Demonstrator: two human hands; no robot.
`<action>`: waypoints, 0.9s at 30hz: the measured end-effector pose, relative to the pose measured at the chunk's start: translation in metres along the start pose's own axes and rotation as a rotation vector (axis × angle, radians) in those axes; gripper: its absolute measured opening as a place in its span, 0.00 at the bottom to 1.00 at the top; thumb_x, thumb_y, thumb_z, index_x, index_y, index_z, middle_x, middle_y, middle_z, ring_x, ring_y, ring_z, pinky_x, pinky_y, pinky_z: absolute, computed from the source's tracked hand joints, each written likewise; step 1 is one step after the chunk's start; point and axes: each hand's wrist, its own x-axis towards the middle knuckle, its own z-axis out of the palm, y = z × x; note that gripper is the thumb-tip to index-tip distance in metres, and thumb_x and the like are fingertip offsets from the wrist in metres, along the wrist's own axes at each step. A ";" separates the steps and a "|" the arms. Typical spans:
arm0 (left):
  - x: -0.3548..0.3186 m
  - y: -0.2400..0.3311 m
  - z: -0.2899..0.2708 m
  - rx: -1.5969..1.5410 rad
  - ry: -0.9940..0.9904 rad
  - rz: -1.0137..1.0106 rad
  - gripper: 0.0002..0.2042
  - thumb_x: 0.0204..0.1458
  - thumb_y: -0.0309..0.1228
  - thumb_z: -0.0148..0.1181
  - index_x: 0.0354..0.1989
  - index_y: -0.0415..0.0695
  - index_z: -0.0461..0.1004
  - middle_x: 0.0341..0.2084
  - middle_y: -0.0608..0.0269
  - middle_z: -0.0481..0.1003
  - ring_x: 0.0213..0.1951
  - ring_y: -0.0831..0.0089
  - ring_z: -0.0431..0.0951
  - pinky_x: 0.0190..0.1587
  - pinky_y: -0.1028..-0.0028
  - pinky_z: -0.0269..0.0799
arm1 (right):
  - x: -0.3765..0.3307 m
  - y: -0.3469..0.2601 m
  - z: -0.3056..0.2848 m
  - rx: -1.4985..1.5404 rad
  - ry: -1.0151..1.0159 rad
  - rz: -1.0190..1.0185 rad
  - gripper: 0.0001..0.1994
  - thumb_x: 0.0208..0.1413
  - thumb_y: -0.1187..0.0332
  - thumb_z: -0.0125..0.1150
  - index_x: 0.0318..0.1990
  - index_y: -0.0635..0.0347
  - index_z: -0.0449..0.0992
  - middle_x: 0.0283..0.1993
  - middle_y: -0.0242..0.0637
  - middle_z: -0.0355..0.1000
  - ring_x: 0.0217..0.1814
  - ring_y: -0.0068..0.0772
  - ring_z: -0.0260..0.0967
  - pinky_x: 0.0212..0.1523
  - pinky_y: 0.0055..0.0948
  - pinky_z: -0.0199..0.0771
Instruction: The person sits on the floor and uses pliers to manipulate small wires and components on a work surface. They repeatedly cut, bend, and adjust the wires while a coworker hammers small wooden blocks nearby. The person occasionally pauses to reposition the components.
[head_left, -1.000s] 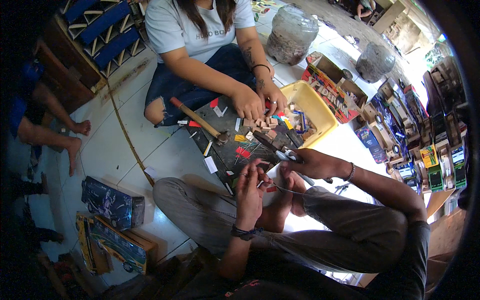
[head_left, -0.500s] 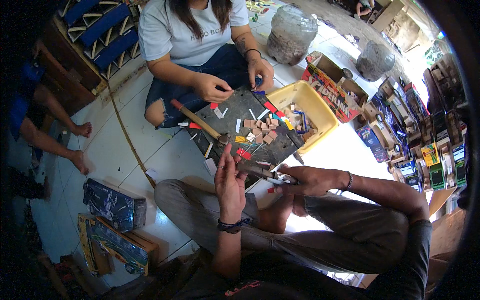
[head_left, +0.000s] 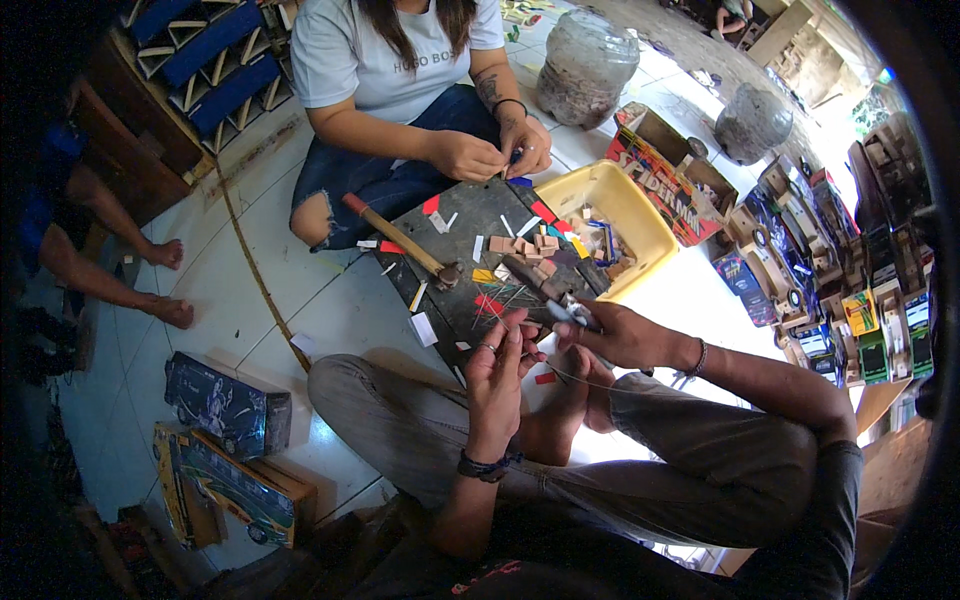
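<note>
My left hand (head_left: 495, 385) has its thumb and fingers pinched together on a thin wire (head_left: 590, 380), which trails to the right past my foot. Close beside it, my right hand (head_left: 635, 335) is wrapped around a long dark hand tool (head_left: 535, 283) with pale metal near the grip; its exact kind is unclear. The tool points toward the dark work board (head_left: 400, 285). On the board lie several small wooden blocks (head_left: 500, 244), thin wire pieces (head_left: 512, 296), coloured paper strips (head_left: 432, 205) and a hammer (head_left: 405, 243).
Across the board a person in a white shirt (head_left: 400, 90) works something small with both hands. A yellow basin (head_left: 655, 235) stands at the board's right. Toy vehicles (head_left: 235, 490) sit at left; many more (head_left: 800, 260) are stacked at right. Another person's legs (head_left: 115, 265) show at far left.
My left hand has shifted right and closed on the wire. The tool in my right hand has swung to point up the board. The other person's hands have come together.
</note>
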 end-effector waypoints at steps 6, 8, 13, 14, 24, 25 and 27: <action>-0.002 -0.002 0.005 0.097 -0.078 -0.053 0.14 0.64 0.33 0.49 0.54 0.39 0.70 0.37 0.67 0.72 0.36 0.82 0.70 0.44 0.75 0.75 | 0.002 0.017 -0.007 -0.119 -0.022 -0.002 0.20 0.63 0.59 0.53 0.53 0.66 0.68 0.40 0.48 0.76 0.42 0.34 0.73 0.45 0.35 0.72; -0.003 -0.004 0.005 0.092 -0.094 -0.085 0.14 0.65 0.33 0.48 0.53 0.40 0.70 0.36 0.67 0.71 0.37 0.82 0.70 0.44 0.75 0.75 | 0.001 0.021 -0.003 -0.054 -0.079 0.012 0.20 0.63 0.59 0.54 0.54 0.66 0.68 0.41 0.49 0.76 0.43 0.34 0.73 0.46 0.35 0.72; -0.003 -0.004 0.003 0.119 -0.115 -0.121 0.14 0.65 0.33 0.48 0.53 0.39 0.70 0.36 0.67 0.70 0.37 0.82 0.70 0.45 0.74 0.75 | 0.002 0.028 0.001 -0.120 -0.107 -0.027 0.22 0.63 0.57 0.53 0.55 0.67 0.67 0.37 0.50 0.76 0.38 0.39 0.75 0.42 0.37 0.74; -0.003 -0.003 0.003 0.120 -0.111 -0.138 0.14 0.65 0.33 0.48 0.53 0.39 0.70 0.36 0.67 0.70 0.38 0.82 0.70 0.45 0.74 0.75 | 0.003 0.029 0.002 -0.143 -0.094 -0.050 0.23 0.63 0.56 0.53 0.56 0.67 0.66 0.36 0.51 0.76 0.37 0.40 0.75 0.41 0.38 0.75; -0.001 -0.005 0.000 0.110 -0.126 -0.139 0.14 0.65 0.34 0.48 0.52 0.39 0.69 0.36 0.67 0.70 0.38 0.81 0.71 0.46 0.73 0.75 | -0.002 0.023 0.001 -0.208 -0.110 -0.001 0.24 0.63 0.57 0.51 0.60 0.65 0.63 0.38 0.55 0.76 0.41 0.47 0.76 0.43 0.39 0.74; -0.001 -0.005 0.000 0.109 -0.130 -0.141 0.14 0.65 0.34 0.48 0.52 0.39 0.69 0.36 0.66 0.70 0.38 0.81 0.71 0.45 0.73 0.75 | -0.002 0.022 0.001 -0.208 -0.102 -0.018 0.25 0.63 0.57 0.52 0.60 0.65 0.63 0.39 0.55 0.76 0.41 0.47 0.76 0.43 0.39 0.74; -0.001 -0.006 0.000 0.112 -0.142 -0.151 0.13 0.65 0.35 0.48 0.51 0.39 0.70 0.36 0.66 0.71 0.38 0.81 0.71 0.45 0.73 0.75 | -0.001 0.022 0.002 -0.215 -0.106 -0.037 0.25 0.63 0.57 0.52 0.62 0.64 0.62 0.40 0.55 0.75 0.41 0.46 0.76 0.43 0.39 0.74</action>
